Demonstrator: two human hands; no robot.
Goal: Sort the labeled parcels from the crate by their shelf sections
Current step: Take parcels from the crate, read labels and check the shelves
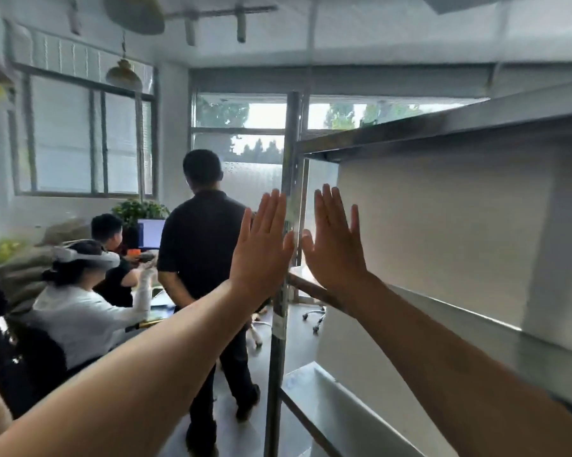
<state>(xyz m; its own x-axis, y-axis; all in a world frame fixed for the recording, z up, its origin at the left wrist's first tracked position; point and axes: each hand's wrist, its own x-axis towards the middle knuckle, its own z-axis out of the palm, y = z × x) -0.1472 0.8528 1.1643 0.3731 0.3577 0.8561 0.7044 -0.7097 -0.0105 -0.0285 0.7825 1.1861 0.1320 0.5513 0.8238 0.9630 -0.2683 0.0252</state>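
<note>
At 9 o'clock from the frame centre, a seated person (80, 311) in a white long-sleeved top wears a pale headset (83, 255); at 1 o'clock of that person, a lit rectangular monitor (151, 233) stands on a desk; at 10 o'clock of centre, a standing person (199, 258) in a dark short-sleeved shirt faces away, hands clasped behind the back.

Left forearm: bare, entering from 8 o'clock, extended forward and upward; left hand (261, 249) raised, back toward the camera, fingers straight and closed side by side, pointing to 12 o'clock; it holds nothing.

Between the hands rises the upright post (289, 153) of the shelf unit (443, 127); smooth, reflective grey metal, narrow and rectangular in section; contact between hands and post cannot be told.

Right forearm: bare, entering from 4 o'clock, crossing the front lip of the middle shelf board (476, 324); right hand (334, 245) flat, fingers straight, thumb toward the post; it holds nothing; the hands are apart, thumbs near each other.

Shelf unit: occupies 1 to 5 o'clock; boards of flat sheet metal with folded front edges, matte grey.
</note>
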